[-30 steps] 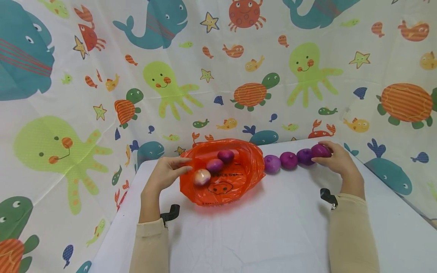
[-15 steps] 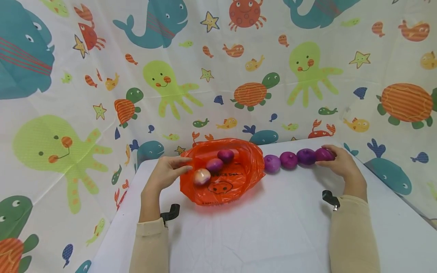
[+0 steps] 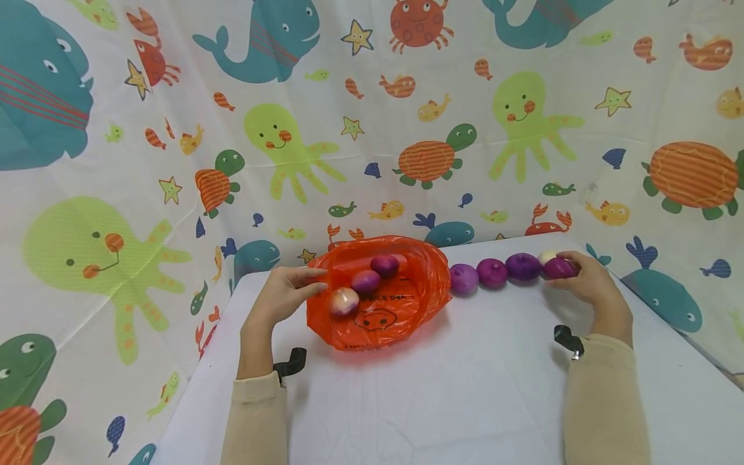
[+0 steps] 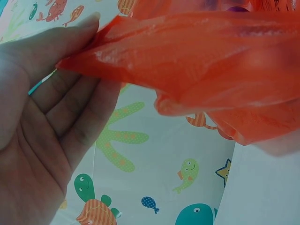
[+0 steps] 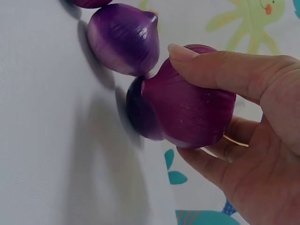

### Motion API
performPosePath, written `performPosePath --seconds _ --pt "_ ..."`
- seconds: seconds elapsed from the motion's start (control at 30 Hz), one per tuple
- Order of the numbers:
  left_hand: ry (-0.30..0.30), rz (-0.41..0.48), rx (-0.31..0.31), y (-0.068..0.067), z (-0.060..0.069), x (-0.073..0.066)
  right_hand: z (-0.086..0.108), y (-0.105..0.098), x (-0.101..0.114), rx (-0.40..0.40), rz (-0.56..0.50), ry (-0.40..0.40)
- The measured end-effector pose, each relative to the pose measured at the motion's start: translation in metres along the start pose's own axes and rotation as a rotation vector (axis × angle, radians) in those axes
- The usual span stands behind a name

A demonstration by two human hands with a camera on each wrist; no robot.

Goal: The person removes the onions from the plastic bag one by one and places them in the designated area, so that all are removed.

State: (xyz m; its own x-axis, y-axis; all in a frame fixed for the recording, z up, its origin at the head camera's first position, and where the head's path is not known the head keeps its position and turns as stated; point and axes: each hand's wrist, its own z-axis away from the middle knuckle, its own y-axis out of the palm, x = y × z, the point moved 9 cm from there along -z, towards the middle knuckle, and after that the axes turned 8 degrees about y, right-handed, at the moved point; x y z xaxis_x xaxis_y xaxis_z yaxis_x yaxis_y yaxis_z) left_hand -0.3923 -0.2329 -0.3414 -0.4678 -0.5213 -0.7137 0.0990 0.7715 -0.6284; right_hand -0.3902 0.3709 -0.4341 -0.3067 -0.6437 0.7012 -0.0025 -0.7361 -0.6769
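Note:
My left hand (image 3: 287, 294) pinches the left rim of an open red plastic bag (image 3: 427, 310), whose edge runs between thumb and fingers in the left wrist view. Inside the bag lie a pale-topped onion (image 3: 344, 301) and two purple onions, one in the middle (image 3: 365, 281) and one behind (image 3: 384, 265). At the right, my right hand (image 3: 589, 278) grips a purple onion (image 5: 197, 103) between thumb and fingers. Partly hidden behind it is another onion (image 5: 140, 112), whose pale top (image 3: 546, 257) shows in the head view.
A row of purple onions runs from the bag's right side toward my right hand: a lighter one (image 3: 464, 279), a magenta one (image 3: 491, 273) and a dark one (image 3: 522, 267). A white cloth covers the table (image 3: 430, 400). A sea-animal curtain (image 3: 372, 97) hangs behind.
My right hand has moved slightly right and down in the head view with the purple onion, and the pale top of an onion behind it now shows. The left hand and bag stay put.

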Motion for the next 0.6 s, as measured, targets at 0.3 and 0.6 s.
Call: performPosePath --seconds 0.3,0.6 --pt "0.006 -0.001 -0.002 0.000 -0.001 0.000 0.002 -0.002 -0.009 0.017 -0.014 0.052" --pt "0.006 -0.012 -0.001 0.001 -0.001 0.000 0.005 -0.002 -0.016 0.040 -0.004 0.091"
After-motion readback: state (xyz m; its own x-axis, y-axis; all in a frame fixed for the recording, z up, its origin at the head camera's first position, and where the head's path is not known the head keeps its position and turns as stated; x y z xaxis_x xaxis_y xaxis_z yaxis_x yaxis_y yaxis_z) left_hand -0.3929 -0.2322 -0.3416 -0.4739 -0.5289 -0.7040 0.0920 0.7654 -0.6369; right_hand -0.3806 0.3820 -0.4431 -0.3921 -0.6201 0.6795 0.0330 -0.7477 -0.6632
